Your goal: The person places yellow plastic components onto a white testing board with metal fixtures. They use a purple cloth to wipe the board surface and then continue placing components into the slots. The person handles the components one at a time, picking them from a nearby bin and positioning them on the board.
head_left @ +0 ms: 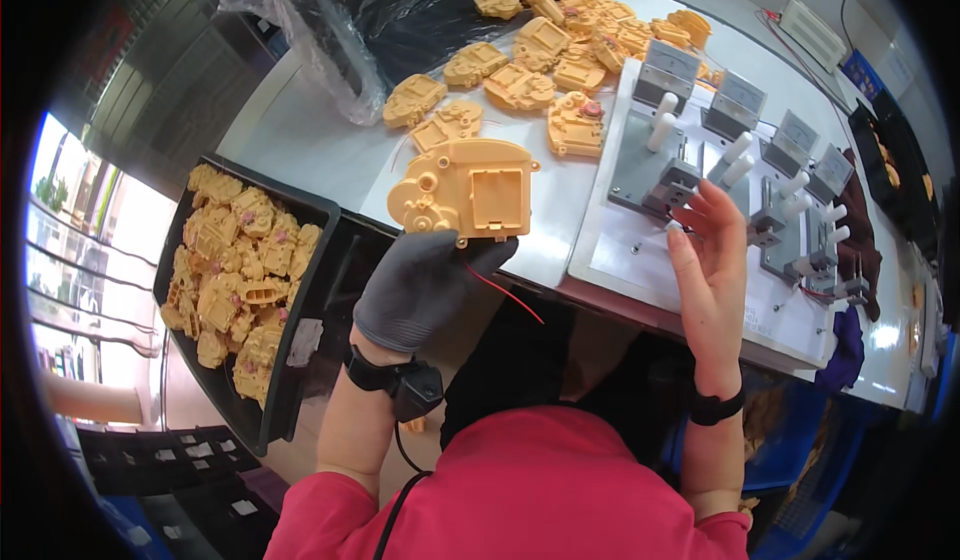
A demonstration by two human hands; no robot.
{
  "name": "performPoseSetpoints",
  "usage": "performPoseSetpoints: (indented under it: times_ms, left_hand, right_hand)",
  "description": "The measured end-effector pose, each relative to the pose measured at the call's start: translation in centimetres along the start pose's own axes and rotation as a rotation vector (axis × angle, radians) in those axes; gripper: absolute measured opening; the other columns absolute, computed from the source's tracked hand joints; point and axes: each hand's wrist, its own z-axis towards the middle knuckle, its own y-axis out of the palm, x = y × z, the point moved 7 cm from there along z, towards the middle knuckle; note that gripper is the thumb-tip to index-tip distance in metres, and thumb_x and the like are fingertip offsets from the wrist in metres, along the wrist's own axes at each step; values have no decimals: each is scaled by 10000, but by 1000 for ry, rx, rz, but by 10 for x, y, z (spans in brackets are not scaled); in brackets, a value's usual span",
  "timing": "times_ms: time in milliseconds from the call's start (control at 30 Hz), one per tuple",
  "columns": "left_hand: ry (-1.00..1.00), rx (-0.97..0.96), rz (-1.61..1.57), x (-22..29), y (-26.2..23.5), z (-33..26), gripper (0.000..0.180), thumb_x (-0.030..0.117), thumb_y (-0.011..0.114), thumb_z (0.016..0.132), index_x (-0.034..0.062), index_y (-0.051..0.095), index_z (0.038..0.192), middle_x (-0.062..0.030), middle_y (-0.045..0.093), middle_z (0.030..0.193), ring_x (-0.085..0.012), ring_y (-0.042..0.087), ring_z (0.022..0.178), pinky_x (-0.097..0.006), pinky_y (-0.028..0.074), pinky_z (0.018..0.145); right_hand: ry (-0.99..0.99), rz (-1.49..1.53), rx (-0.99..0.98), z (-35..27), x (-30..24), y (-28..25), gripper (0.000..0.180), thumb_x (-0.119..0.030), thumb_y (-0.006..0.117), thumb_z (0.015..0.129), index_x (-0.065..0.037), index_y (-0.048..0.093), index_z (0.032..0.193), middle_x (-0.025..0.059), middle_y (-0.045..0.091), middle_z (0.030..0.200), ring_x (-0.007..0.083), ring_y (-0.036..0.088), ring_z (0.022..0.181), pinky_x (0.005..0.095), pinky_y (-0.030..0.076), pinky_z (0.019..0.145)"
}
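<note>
My left hand (420,290), in a dark grey glove, grips a yellow plastic gear housing (460,188) from below, over the table's front edge. The housing shows a rectangular recess on its right side and round bosses on its left. From its lower edge hangs a thin red wire (510,295). My bare right hand (715,270) is raised at a test fixture (645,170), its thumb and fingers curled but apart. Its fingertips are close to the fixture's small grey metal block (675,188); whether they touch it, I cannot tell. No object shows between them.
Several similar housings (520,87) lie spread across the table's far side. A white base board (620,245) carries the fixtures, white-handled levers and analog meters (668,63). At left, a black crate (318,250) holds many housings. Clear plastic film (335,40) lies at the back left.
</note>
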Motion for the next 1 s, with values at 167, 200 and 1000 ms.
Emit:
performPoseSetpoints:
  times_ms: [167,200,1000]
  left_hand:
    - [-87,-74,-236,-9,-7,8,458,174,508,1012,1,416,1426,-207,496,1414,-382,513,1284,-411,516,1022]
    - [-98,-86,-299,-14,-17,8,494,197,500,1019,9,374,1457,-210,467,1441,-391,488,1306,-411,528,1009]
    - [-137,17,-142,-8,-21,69,448,234,621,926,23,522,1308,-131,566,1217,-226,570,1029,-288,514,788]
  right_hand:
    - [-19,20,21,-1,6,0,475,-6,584,953,-7,418,1398,118,523,1273,196,542,1180,324,452,976]
    - [-36,24,21,-2,6,1,473,-2,579,954,-9,418,1398,116,528,1262,199,549,1176,326,451,977]
    - [-40,36,-123,0,5,3,437,-33,652,899,-51,551,1324,65,615,1147,151,595,1069,292,466,910]
